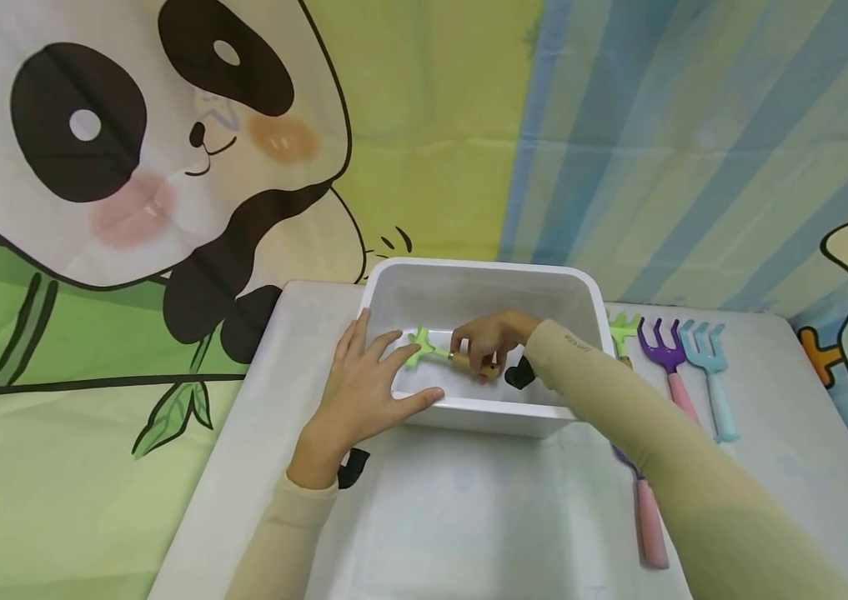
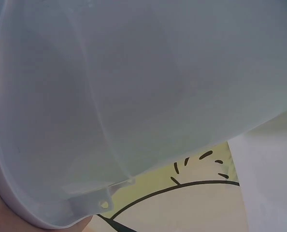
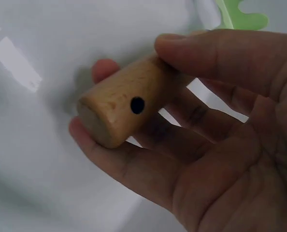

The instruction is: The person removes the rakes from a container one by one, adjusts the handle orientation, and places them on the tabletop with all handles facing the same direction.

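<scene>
Inside a white plastic bin [image 1: 469,407], my right hand [image 1: 494,337] grips the wooden handle [image 3: 129,99] of a small garden hand rake [image 1: 424,346] with a light green head. In the right wrist view, thumb and fingers wrap the handle, its round end and dark hole showing, while part of the green head [image 3: 240,17] appears at the top. My left hand [image 1: 363,387] lies spread over the bin's left front corner, fingers extended and thumb along the front rim. From the left wrist, the bin's outer wall [image 2: 148,87] fills most of the view.
Right of the bin lie a green hand fork [image 1: 624,327], a purple fork with a pink handle [image 1: 665,350] and a light blue fork [image 1: 710,358]. Nearer, a pink-handled tool [image 1: 649,525] lies partly under my right arm. A printed panda cloth [image 1: 424,125] hangs behind the white table [image 1: 454,517].
</scene>
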`<state>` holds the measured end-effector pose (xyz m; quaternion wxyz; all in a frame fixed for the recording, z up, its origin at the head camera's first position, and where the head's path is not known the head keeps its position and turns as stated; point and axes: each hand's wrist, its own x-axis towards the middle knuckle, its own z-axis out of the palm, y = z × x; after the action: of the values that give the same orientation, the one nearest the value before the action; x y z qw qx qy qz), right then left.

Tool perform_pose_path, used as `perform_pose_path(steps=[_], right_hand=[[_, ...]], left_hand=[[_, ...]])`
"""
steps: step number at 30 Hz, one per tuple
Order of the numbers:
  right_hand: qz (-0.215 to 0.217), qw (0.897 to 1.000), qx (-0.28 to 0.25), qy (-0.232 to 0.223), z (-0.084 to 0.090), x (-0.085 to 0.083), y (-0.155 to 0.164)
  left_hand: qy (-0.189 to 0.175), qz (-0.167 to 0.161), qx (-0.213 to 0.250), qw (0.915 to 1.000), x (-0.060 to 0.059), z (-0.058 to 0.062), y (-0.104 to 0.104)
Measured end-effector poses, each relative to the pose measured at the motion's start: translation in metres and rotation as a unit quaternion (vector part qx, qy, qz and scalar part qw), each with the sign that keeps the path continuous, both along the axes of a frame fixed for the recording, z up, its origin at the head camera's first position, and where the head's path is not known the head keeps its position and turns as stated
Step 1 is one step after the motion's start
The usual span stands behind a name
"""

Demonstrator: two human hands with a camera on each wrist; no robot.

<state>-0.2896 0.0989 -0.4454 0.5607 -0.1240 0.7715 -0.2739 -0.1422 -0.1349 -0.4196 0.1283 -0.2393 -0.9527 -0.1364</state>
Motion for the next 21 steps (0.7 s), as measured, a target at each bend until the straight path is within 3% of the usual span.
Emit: perform_pose_path(steps=[9, 21], right_hand=[[0.005, 1.0, -0.011, 0.015, 0.024, -0.005, 0.011], [0.019, 0.999, -0.03, 0.017, 0.071, 0.002, 0.043]], left_hand=[[0.008, -0.003, 0.003, 1.0, -0.001, -0.001, 0.0], [0.006, -0.002, 0.001, 1.0, 0.0, -0.001, 0.0]])
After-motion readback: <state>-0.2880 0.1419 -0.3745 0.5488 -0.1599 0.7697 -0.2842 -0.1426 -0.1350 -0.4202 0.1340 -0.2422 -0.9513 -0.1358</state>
